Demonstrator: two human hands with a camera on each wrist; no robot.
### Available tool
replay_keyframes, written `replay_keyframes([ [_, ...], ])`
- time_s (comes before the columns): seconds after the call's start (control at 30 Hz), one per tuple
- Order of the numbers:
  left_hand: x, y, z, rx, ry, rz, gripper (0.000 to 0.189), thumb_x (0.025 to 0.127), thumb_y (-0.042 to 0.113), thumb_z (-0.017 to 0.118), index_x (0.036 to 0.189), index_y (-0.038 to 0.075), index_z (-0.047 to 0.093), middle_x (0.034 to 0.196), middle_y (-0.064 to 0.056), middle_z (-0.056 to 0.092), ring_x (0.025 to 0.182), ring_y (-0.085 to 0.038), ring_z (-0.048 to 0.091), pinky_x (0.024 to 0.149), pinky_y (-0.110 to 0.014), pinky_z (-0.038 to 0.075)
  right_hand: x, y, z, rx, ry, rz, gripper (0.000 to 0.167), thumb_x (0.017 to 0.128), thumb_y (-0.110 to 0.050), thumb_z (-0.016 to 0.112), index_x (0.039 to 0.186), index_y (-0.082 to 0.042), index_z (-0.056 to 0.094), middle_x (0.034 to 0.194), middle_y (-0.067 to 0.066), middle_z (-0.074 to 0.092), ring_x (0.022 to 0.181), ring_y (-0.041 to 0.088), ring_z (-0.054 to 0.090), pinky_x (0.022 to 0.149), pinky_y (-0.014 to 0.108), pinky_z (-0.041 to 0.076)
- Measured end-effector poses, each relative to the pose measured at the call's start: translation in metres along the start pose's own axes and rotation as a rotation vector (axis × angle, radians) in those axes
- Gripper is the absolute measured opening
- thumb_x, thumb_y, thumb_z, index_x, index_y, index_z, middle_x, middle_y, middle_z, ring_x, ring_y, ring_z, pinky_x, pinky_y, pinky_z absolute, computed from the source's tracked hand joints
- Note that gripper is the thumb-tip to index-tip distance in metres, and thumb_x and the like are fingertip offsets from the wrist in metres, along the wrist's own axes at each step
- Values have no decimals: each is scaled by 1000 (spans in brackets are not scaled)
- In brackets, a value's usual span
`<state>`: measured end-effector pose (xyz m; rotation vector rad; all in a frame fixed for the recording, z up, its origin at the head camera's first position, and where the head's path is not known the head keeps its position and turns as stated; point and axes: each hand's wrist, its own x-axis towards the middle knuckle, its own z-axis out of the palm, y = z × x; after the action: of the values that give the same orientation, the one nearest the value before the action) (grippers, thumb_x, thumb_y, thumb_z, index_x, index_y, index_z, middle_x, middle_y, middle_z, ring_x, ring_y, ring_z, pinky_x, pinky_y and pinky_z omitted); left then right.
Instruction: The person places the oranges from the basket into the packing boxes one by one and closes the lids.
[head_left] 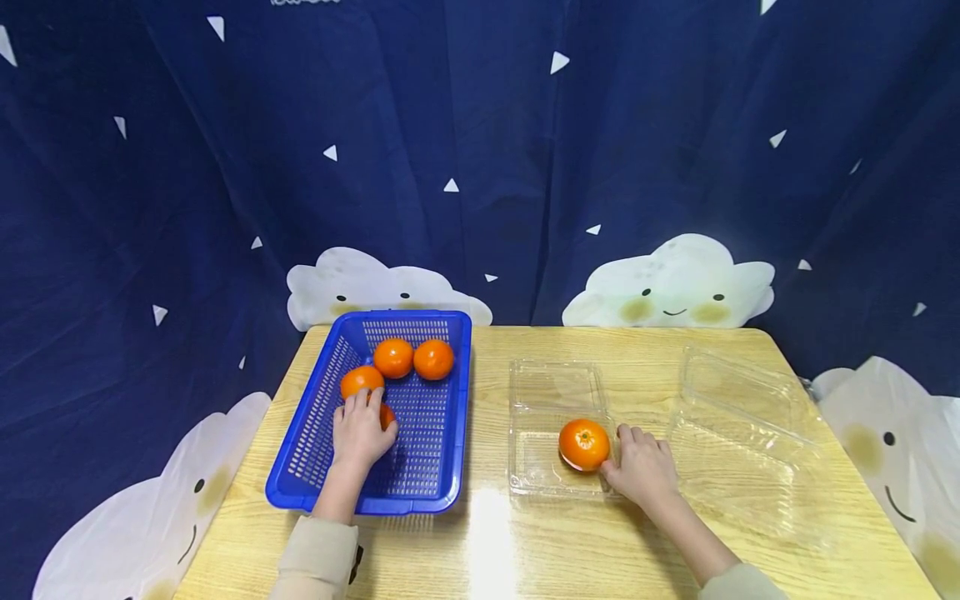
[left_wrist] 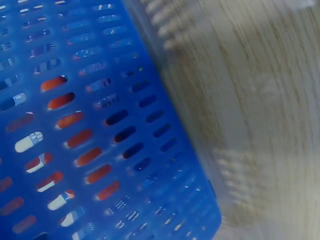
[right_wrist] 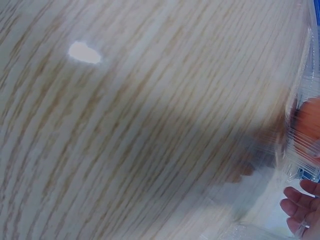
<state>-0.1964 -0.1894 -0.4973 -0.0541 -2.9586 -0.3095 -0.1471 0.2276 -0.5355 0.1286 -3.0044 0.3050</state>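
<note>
1. The left hand (head_left: 362, 429) curls over 1 fruit (head_left: 387, 416) in the blue basket (head_left: 408, 505); its axis is hidden.
2. Right of the basket, 1 orange (head_left: 584, 444) sits stem-end up in an open clear container (head_left: 534, 471); the right hand (head_left: 643, 467) is at its edge, grip unclear.
3. Inside the basket's far half: 3 oranges (head_left: 433, 360).

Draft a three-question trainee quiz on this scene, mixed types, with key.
1. Count: how many orange fruits show in the blue basket in the head view?
2. True or false: the left grip reaches into the basket.
3. Multiple choice: the single fruit beside the right grip sits in
A) the blue basket
B) a clear container
C) the left grip

Key:
1. Four, one partly hidden under the left grip.
2. True.
3. B.
</note>
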Motion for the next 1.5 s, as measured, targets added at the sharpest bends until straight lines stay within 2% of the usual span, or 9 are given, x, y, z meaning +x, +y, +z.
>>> replay_keyframes([
  [0.53,-1,-6,2,-23,-52,-25,62,75,27,67,128,3,47,123,-20,46,114,-39,39,93,-60,31,0,0,1,3,2,4,63,70,-35,64,115,7,51,106,24,57,97,42,53,79,53,37],
  [0.83,3,-12,6,-12,-48,-8,64,71,28,70,126,2,49,120,-20,47,112,-39,40,86,-58,35,-1,0,1,10,-2,7,62,70,-35,64,115,7,51,106,24,57,98,42,52,79,53,37],
  [1.13,3,-13,5,-20,-145,-21,70,68,26,75,129,2,47,126,-21,43,115,-39,38,88,-58,36,-1,0,1,11,-2,3,62,70,-35,64,115,7,51,106,24,57,98,42,52,80,53,37],
  [1.5,4,-13,8,-15,-127,23,71,64,20,78,125,1,49,122,-21,43,112,-40,39,84,-56,40,-1,0,0,16,6,5,61,70,-35,65,113,6,51,103,22,57,96,41,53,78,52,37],
])
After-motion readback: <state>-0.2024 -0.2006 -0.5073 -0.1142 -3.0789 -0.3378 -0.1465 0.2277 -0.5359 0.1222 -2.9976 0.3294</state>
